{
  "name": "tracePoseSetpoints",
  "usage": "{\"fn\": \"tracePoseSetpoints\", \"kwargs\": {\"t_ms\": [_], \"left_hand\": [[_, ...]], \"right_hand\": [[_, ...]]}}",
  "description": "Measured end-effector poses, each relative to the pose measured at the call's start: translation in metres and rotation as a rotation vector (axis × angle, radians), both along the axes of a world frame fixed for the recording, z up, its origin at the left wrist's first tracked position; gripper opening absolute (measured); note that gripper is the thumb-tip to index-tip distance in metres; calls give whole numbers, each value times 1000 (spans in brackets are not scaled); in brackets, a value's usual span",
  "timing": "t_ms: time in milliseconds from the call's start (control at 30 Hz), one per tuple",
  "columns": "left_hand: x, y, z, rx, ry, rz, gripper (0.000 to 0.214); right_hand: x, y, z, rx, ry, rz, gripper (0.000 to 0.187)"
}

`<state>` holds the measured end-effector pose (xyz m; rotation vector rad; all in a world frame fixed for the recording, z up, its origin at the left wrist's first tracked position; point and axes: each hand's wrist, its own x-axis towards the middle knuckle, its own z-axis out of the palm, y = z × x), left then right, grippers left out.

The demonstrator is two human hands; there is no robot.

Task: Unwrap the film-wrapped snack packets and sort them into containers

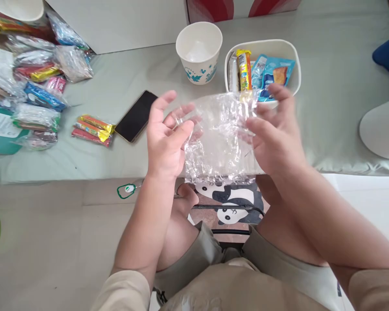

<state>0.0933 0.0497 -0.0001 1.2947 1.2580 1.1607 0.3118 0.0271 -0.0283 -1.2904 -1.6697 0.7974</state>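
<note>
I hold a crinkled clear plastic bag (218, 138) up between both hands, above the near edge of a surface covered in grey-green cloth (123, 82). My left hand (167, 136) pinches the bag's left edge between thumb and fingers. My right hand (274, 131) grips its right edge, fingers curled round it. The bag looks empty. Just beyond it stands a white rectangular tub (293, 65) holding several snack packets, among them a yellow one (244, 69) and a blue one (274, 75).
A white paper cup (199, 52) stands left of the tub. A black phone (136, 115) lies face up beside a bagged bundle of snack bars (92, 129). Several filled clear bags (35, 86) are piled at far left. A white lid (381, 127) lies at right.
</note>
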Motion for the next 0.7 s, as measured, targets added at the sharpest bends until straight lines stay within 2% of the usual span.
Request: {"fn": "tracePoseSetpoints", "kwargs": {"t_ms": [67,133,200,300,367,500,567,633,700], "left_hand": [[-5,9,-13,-66,-19,-11,54],[-9,13,-23,-94,-43,-20,54],[-11,12,-28,-87,-65,-12,56],[-13,11,-30,-60,-64,38,55],[-17,12,-32,-49,-55,97,49],[-24,16,-36,-75,-148,208,42],[-24,15,-37,-189,-252,131,42],[-19,12,-36,-371,-332,-38,49],[-12,9,-33,-527,-356,-187,46]], "right_hand": [[2,9,-15,-183,144,76,51],[-3,11,-19,-362,304,137,52],[-12,8,-14,-516,466,142,50],[-25,4,-2,-683,612,40,34],[-30,5,1,-709,659,-37,34],[-32,10,-2,-649,764,-119,32],[-30,12,-7,-644,772,-114,31],[-28,12,-12,-632,752,-115,32],[-25,12,-15,-599,762,-141,34]]}}
